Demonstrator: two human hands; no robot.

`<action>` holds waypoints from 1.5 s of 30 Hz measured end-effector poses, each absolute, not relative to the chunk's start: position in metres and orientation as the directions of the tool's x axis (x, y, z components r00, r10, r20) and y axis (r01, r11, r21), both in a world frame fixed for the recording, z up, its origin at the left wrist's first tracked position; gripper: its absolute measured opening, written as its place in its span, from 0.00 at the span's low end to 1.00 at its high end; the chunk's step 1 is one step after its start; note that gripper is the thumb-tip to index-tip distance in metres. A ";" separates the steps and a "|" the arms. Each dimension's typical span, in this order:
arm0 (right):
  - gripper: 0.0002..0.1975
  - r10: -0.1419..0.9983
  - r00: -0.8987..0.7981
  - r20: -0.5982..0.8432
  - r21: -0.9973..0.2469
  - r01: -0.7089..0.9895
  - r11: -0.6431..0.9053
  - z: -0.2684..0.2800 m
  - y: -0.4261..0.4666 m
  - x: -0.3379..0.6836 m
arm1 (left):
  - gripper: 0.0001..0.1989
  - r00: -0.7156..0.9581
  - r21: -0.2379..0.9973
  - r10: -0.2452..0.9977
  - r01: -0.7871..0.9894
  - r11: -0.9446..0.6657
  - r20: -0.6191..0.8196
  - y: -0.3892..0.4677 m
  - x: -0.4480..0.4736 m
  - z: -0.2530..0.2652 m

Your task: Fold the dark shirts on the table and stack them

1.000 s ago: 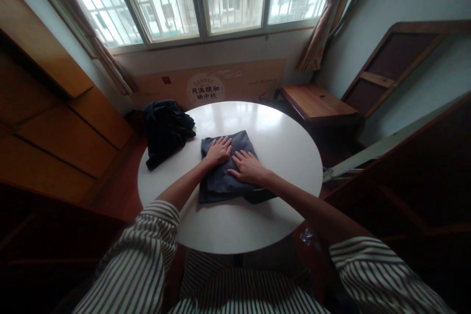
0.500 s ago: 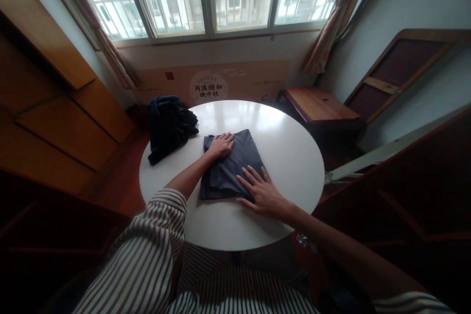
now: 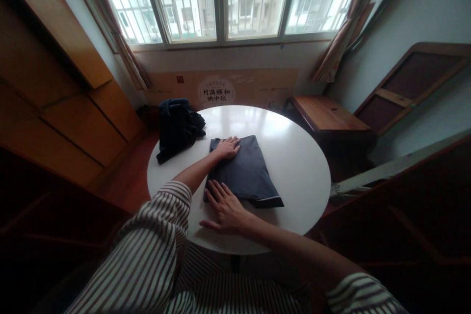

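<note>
- Palm down, gripping nothing, the left hand (image 3: 228, 147) lies flat on a folded grey garment (image 3: 246, 169) at its far-left corner, apparently steadying it.
- Right hand (image 3: 226, 210), fingers spread, meets the near-left edge, seemingly smoothing cloth.
- Round white table (image 3: 305, 171) before me supports both; dark clothing (image 3: 178, 130) sits apart.

The cardboard panel (image 3: 245, 89) reads 月满颐和 映中秋 (its smaller print (image 3: 274, 89) blurred).

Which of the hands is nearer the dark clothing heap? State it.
Left. The left hand rests on the folded grey garment, right of the dark heap; the right hand is farther off, at the garment's near-left corner.
</note>
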State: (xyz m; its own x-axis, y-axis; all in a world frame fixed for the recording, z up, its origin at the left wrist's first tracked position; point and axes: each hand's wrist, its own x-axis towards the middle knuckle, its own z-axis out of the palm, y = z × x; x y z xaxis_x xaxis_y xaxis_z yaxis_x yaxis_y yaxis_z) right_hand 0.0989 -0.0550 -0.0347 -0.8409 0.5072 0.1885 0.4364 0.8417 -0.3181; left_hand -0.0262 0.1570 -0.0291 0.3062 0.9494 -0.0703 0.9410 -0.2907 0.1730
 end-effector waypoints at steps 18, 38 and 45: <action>0.18 0.589 -0.676 0.442 -0.290 0.514 0.808 0.006 -0.026 0.248 | 0.36 0.452 0.118 0.817 0.846 -0.520 0.358 0.007 -0.113 -0.011; 0.30 0.245 -0.919 0.307 -0.060 0.239 0.969 -0.016 0.035 0.272 | 0.26 0.892 0.210 0.446 0.422 -0.882 0.079 0.004 -0.117 -0.009; 0.19 0.338 -0.855 0.394 -0.332 0.211 0.919 -0.034 0.019 0.273 | 0.18 0.783 0.508 0.590 0.434 -0.744 0.195 -0.026 -0.118 -0.016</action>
State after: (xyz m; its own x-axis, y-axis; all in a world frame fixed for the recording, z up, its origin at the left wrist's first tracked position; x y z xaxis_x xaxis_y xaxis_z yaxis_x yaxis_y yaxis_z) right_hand 0.2733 0.0187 -0.0345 -0.8547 0.3383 0.3937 0.2110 0.9194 -0.3319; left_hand -0.1179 -0.0258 -0.0156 0.7835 0.5900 0.1952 0.4338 -0.7442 0.5080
